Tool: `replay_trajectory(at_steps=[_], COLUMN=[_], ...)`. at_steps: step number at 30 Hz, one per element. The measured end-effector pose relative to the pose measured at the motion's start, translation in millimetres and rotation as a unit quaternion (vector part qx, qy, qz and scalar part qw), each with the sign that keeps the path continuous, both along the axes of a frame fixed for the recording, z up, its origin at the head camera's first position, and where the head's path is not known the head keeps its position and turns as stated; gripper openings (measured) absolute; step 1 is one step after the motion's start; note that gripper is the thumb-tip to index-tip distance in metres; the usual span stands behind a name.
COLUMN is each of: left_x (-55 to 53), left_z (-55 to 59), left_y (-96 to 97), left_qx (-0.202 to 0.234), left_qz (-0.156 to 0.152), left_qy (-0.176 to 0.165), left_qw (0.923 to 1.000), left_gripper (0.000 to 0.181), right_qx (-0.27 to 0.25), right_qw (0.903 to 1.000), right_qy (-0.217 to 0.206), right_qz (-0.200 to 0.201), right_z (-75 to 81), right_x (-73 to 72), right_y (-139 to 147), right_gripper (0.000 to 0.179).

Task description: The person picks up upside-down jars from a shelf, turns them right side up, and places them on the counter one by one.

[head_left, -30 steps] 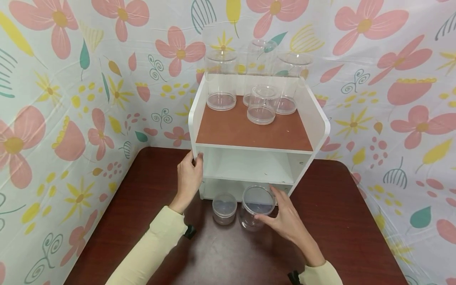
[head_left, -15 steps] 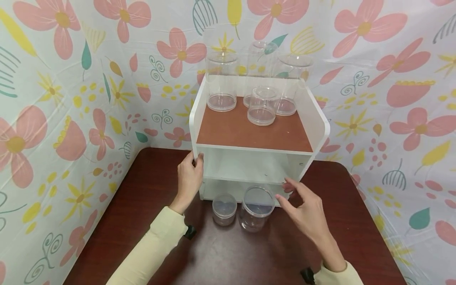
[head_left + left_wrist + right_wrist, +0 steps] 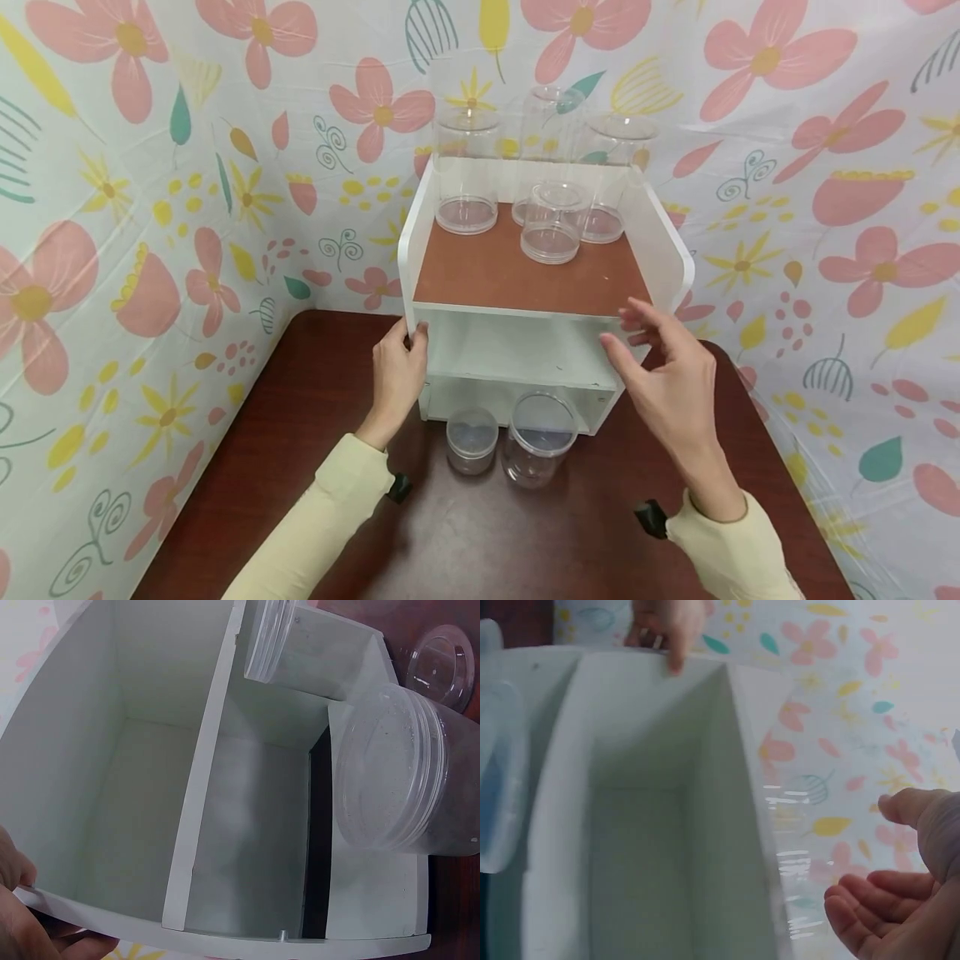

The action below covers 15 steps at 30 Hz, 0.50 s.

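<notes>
while the left hand [image 3: 397,371] grips the white shelf unit [image 3: 517,346], right hand [image 3: 671,375] hovers by its right side, thumb and fingers apart, two clear jars [image 3: 534,463] on the table [image 3: 480,550] in front

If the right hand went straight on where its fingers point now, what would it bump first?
Probably the flat white right side panel of the brown-topped, boxy white shelf. The right hand points toward it, but depth is unclear, so it might pass over the panel's edge.
</notes>
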<state>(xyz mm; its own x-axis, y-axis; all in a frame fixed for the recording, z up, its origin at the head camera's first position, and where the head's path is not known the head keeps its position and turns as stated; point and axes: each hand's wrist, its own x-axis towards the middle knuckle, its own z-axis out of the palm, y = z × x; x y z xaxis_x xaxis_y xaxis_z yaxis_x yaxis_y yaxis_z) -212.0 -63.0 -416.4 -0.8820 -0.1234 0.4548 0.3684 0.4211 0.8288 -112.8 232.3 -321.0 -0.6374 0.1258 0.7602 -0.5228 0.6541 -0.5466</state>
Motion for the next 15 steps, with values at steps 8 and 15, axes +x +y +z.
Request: replay_trajectory(at_steps=[8,15], left_x=[-0.7,-0.2], left_z=[-0.7,-0.7], left_y=[-1.0,-1.1], left_qx=[-0.002,-0.003], left_qz=[-0.001,-0.002], left_qy=[0.005,0.003], left_qw=[1.0000,1.0000], left_gripper=[0.026,0.026], right_qx=[-0.035,-0.031], right_qw=[0.9967,0.9923], right_qy=[-0.070,-0.118], right_qz=[-0.023,-0.022], right_z=[27.5,35.4], right_x=[-23.9,-52.6], right_y=[-5.8,-8.6], right_gripper=[0.052,0.056])
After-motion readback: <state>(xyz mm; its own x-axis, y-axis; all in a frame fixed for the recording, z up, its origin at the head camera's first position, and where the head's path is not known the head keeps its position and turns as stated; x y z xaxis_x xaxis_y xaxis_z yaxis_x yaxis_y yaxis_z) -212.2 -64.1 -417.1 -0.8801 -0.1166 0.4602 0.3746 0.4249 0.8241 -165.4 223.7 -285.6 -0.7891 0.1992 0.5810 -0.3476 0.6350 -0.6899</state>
